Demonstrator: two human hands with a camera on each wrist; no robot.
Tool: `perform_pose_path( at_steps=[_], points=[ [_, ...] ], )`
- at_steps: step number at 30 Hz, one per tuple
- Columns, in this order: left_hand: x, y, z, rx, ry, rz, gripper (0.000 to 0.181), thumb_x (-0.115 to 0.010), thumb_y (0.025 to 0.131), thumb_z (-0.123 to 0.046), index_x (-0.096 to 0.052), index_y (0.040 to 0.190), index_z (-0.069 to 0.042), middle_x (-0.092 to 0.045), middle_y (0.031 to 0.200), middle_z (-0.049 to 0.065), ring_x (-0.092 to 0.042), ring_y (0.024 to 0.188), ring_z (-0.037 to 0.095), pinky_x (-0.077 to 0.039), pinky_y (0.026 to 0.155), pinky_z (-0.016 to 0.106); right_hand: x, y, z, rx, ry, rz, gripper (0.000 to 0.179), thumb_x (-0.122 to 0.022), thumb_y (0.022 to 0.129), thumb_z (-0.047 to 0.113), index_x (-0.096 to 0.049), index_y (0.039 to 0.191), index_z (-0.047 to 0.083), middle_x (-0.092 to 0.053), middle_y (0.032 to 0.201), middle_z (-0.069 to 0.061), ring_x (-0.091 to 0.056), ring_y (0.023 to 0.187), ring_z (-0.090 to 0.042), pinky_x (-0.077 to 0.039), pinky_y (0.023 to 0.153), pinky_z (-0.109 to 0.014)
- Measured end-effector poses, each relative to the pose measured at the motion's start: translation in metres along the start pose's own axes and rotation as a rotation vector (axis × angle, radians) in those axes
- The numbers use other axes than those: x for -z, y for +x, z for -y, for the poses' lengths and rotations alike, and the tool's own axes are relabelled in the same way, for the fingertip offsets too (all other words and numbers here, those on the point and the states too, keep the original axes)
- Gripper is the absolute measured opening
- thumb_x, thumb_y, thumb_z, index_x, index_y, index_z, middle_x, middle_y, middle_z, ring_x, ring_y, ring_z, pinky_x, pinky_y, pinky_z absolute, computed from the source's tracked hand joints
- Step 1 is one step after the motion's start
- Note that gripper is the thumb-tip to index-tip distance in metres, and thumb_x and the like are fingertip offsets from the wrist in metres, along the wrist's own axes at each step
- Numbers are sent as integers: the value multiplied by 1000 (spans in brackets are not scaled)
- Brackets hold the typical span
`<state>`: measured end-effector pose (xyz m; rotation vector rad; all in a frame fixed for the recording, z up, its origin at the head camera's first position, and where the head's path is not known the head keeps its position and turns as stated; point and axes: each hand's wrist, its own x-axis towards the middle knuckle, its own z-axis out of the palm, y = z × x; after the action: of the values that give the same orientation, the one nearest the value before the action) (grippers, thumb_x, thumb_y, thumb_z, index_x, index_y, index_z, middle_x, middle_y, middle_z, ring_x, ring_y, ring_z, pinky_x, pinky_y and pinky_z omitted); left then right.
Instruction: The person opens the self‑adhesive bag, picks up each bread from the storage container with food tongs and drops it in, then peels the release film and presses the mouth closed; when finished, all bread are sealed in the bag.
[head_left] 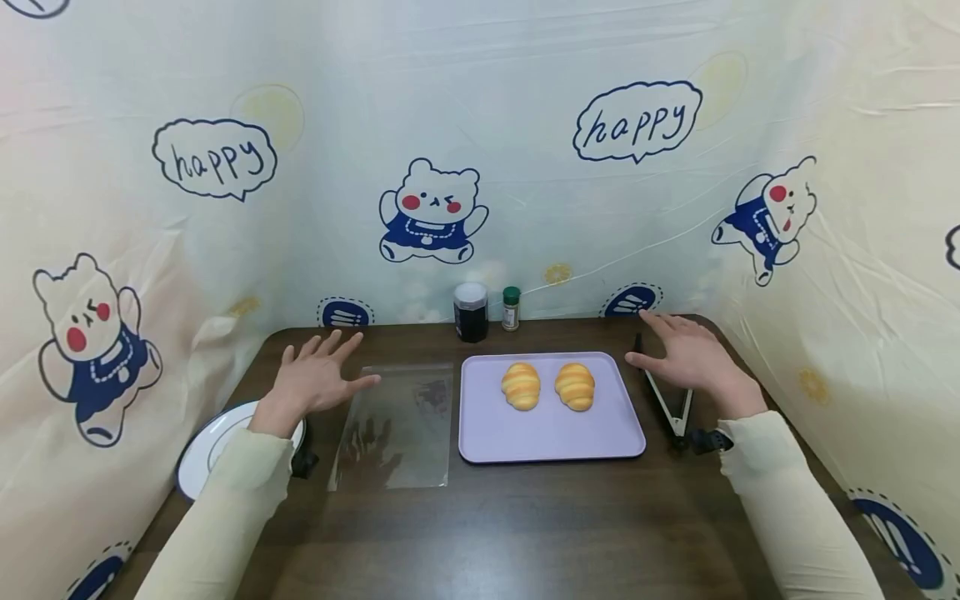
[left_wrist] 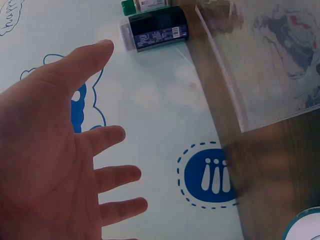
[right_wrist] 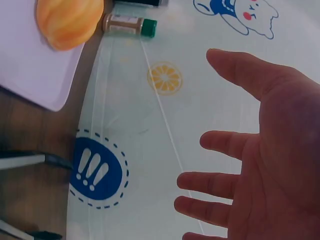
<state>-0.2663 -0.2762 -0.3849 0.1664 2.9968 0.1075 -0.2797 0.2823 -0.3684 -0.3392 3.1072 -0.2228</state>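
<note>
My left hand (head_left: 313, 379) hovers with spread fingers over the table, between a white plate (head_left: 201, 450) with a dark rim and a clear plastic sheet or bag (head_left: 412, 450). On the other side my right hand (head_left: 693, 357) is raised above a pair of tongs (head_left: 667, 404), fingers spread and holding nothing. Between the hands lies a lilac tray (head_left: 551, 437) carrying two croissant-shaped breads, the left bread (head_left: 521, 387) and the right bread (head_left: 575, 387). Both wrist views show bare palms, with the left hand (left_wrist: 55, 145) and right hand (right_wrist: 270, 145) touching no object.
At the table's back edge stand a dark jar (head_left: 471, 312) with a white lid and a small green-capped spice bottle (head_left: 511, 309). A printed curtain (head_left: 337, 250) hangs behind and along both sides of the brown table (head_left: 480, 542).
</note>
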Motion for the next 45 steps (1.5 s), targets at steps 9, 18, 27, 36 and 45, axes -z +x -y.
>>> perform_pose_path(
  at_steps=[9,18,27,36,45],
  points=[
    [-8,2,0,-34,-6,-23,94,-45,89,-78,-28,158,-16,-28,161,26,-27,144,54,-15,113,76,-8,4,20,31,74,-2,87,-57,92,62,-31,156,10,-34,158,-26,-31,144,-51,-29,113,-69],
    [-17,3,-1,-51,-10,-12,85,-61,88,-64,-40,153,-12,-39,155,26,-40,137,53,-27,110,74,-19,6,43,51,132,-19,75,-62,93,52,-39,153,13,-43,154,-22,-38,140,-49,-37,107,-69],
    [-25,4,3,-54,-67,13,80,-68,87,-57,-46,150,-12,-39,154,27,-42,135,53,-38,103,72,-30,11,68,106,193,-16,70,-65,92,51,-46,149,15,-50,150,-17,-44,138,-44,-42,106,-64],
    [-32,4,5,-58,-104,18,75,-70,87,-52,-48,148,-13,-37,155,28,-41,136,54,-41,100,71,-43,15,91,177,233,0,67,-65,91,52,-49,146,18,-55,147,-14,-51,134,-40,-46,104,-62],
    [-39,4,5,-63,-129,8,75,-72,89,-46,-45,150,-13,-36,156,27,-41,136,53,-39,103,72,-57,25,117,244,177,-12,64,-68,90,48,-53,143,16,-61,140,-12,-58,125,-33,-52,99,-53]
  ],
)
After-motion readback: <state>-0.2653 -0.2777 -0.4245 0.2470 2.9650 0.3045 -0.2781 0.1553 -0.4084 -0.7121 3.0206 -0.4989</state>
